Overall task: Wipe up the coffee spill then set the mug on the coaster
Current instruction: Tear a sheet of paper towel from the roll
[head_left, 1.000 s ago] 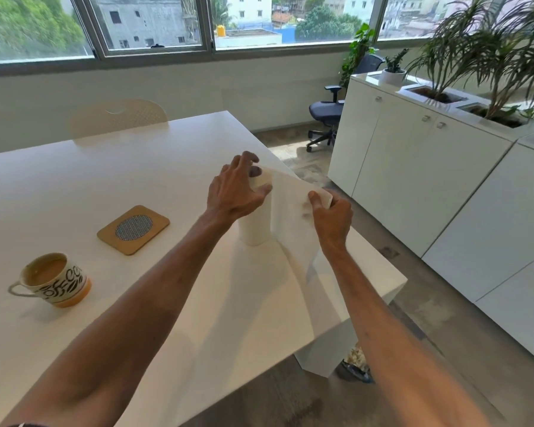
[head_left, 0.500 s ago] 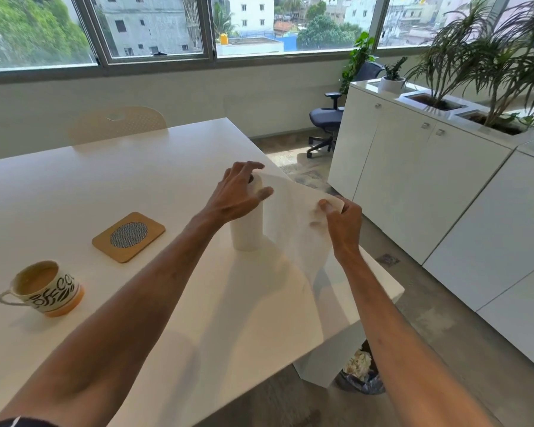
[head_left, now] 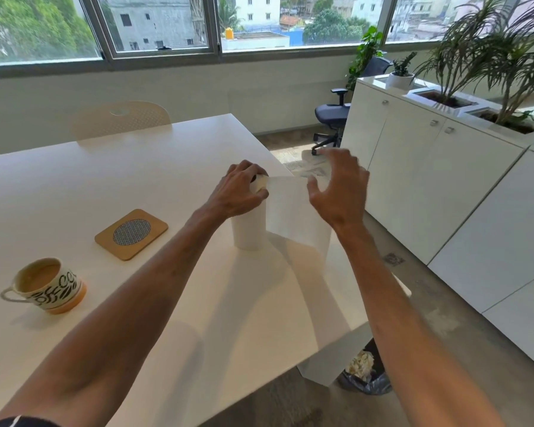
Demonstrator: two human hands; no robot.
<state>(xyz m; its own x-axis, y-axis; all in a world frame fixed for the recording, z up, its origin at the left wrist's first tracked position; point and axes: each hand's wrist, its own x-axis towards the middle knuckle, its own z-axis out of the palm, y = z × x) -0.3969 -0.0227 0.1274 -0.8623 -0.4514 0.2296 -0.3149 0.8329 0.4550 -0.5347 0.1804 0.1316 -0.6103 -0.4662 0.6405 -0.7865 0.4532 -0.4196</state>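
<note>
**At the roll, the right hand lets go of the sheet**

Over at the tabletop's [head_left: 105,180] right end, the left hand [head_left: 238,192] is clamped on top of the upright paper towel roll [head_left: 248,232], fingers curled over its upper rim and holding it down. And there's the change: the right hand [head_left: 339,192], which half a second ago was pinching the far edge of the pulled-out sheet [head_left: 293,211], has sprung open. Its fingers are spread and blurred with motion, and the thumb is just beside the sheet's top corner; whether it touches, I cannot tell. The sheet hangs out to the right of the roll, not yet torn off by the look of it. So the wiping has not started. My read is that the right hand is shifting for a better grip before the tear.

Well to the left of the left hand and nearer the person, the mug [head_left: 48,285] sits on the tabletop with coffee inside, handle pointing left, off the coaster [head_left: 131,234]. The coaster lies between the mug and the left hand, apart from both. I can't make out a spill from here.

Nothing blocks the way back to the mug. A waste bin [head_left: 367,383] with crumpled paper waits on the floor below the right forearm, and a chair [head_left: 121,118] is tucked in at the far side.
</note>
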